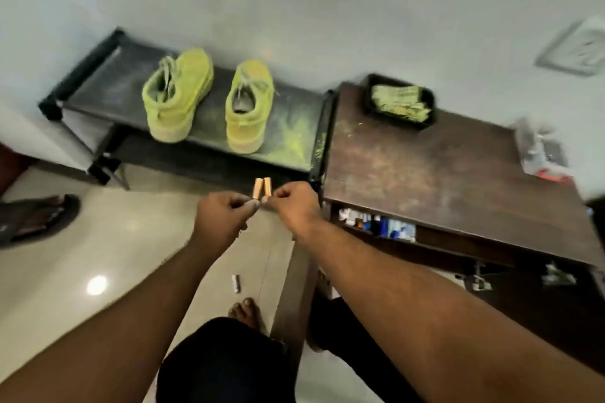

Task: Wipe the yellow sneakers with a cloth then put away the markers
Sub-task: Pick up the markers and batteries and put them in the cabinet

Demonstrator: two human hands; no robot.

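Two yellow sneakers (178, 93) (249, 105) stand side by side on a low black shoe rack (108, 82) against the wall. In front of the rack, over the floor, my left hand (222, 217) pinches one short orange marker (257, 188) upright. Right beside it my right hand (294, 206) pinches a second orange marker (267, 186). The two markers stand almost touching, tips up. A yellow-green cloth (399, 103) lies bunched in a black tray (431, 105) on the brown wooden table.
The brown table (442, 170) stands right of the rack, its drawer (376, 226) open with small items inside. A plastic bag (540, 150) lies at its right edge. A dark sandal (39, 216) and a small white item (236, 283) lie on the tiled floor. My bare foot (245, 311) is below.
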